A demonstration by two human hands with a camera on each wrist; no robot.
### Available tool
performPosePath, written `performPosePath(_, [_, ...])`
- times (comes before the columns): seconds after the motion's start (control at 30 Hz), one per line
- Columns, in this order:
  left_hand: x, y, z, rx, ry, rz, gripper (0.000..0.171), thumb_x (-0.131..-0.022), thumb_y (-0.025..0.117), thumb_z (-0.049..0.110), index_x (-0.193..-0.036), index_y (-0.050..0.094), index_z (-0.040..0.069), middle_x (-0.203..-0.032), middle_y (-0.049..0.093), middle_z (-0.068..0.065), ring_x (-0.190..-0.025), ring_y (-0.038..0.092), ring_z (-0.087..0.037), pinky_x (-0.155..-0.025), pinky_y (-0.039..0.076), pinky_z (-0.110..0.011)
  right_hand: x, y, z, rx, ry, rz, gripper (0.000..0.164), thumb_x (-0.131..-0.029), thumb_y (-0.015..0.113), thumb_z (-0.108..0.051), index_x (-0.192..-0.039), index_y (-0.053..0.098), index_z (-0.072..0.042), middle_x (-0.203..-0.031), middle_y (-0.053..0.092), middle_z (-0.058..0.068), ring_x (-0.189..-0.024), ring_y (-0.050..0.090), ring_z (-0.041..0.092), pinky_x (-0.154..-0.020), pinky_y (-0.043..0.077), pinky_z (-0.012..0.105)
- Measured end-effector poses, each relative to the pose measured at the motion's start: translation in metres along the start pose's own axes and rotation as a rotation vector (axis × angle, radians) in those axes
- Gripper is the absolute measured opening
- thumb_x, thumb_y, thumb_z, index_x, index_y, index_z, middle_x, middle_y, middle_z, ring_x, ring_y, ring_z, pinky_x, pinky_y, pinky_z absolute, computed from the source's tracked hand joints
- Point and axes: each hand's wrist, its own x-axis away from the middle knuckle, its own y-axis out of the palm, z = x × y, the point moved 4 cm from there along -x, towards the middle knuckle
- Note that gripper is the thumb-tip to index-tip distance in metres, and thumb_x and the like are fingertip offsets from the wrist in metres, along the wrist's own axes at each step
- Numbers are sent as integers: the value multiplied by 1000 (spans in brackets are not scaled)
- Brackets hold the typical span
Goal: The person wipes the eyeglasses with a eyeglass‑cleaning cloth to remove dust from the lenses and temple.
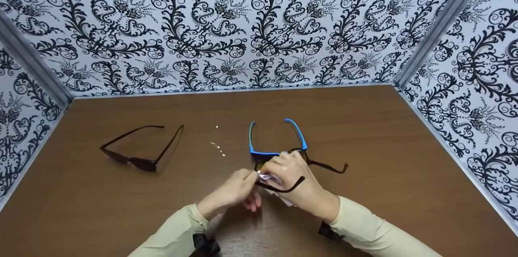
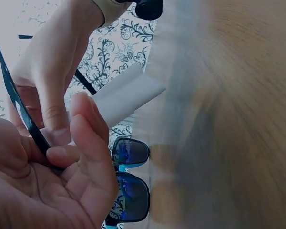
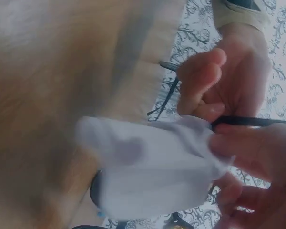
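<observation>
Black-framed glasses with yellow-tinted lenses [image 1: 281,190] are held between the two hands, just above the near middle of the table. White walls [image 1: 202,26] with black scrollwork enclose the far side and both ends. Below them spreads the brown wood-grain table [image 1: 388,135]. Cream sleeves [image 1: 174,228] reach in from the near edge, a small black device under each wrist. The right hand [image 1: 293,176] pinches a white cloth against the glasses, over the front of the frame. The left hand [image 1: 238,186] grips the same glasses at the base of one temple, thumb against fingers; both temples stand unfolded. On the table to the left lie black sunglasses [image 1: 143,164], temples open, well apart from the hands. Blue-and-black sunglasses [image 1: 263,153] rest just beyond the hands, partly hidden by them, temples pointing away. The pale cloth [image 2: 128,95] hangs creased from the grip. Tiny white scraps [image 1: 218,147] dot the wood between the two resting pairs.
</observation>
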Motion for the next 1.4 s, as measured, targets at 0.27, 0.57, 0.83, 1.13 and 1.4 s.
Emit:
performPosePath(0.27, [0,4,-4,-53,-67,-36,36,-97,33,13,-85,61,-7,-53,61,-16,-37,51,-8,-37,43,-21,-2,3,0,40,-26,80,21,-67,81,-7,-79,66,-16,-80,64,-7,-72,49,16,-66,38,33])
performPosePath(0.57, [3,-3,-2,-37,-44,15,31,-94,32,10,-85,59,-1,-50,57,-7,-37,50,-8,-39,41,-20,2,4,7,-17,17,-44,20,-70,83,-13,-78,66,-16,-78,64,-7,-73,45,15,-64,37,32])
performPosePath(0.83, [5,4,-7,-62,-77,-46,35,-94,34,11,-74,60,-2,-49,55,-3,-38,51,-9,-40,45,-22,-5,4,-1,42,-46,136,20,-67,78,-3,-81,69,-14,-80,64,-4,-72,48,18,-62,38,32])
performPosePath(1.13, [7,-5,-6,-22,-89,-22,28,-95,32,10,-91,58,0,-52,57,-4,-39,51,-9,-41,42,-20,1,4,2,5,4,-71,19,-70,81,-11,-79,66,-15,-77,63,-6,-73,46,16,-65,37,32])
performPosePath(1.4, [8,-2,-6,19,-134,-29,33,-95,33,11,-78,57,-3,-52,57,-3,-40,52,-9,-41,42,-20,-6,6,-6,206,-84,156,11,-76,75,-9,-81,65,-11,-79,63,2,-70,49,21,-62,39,34])
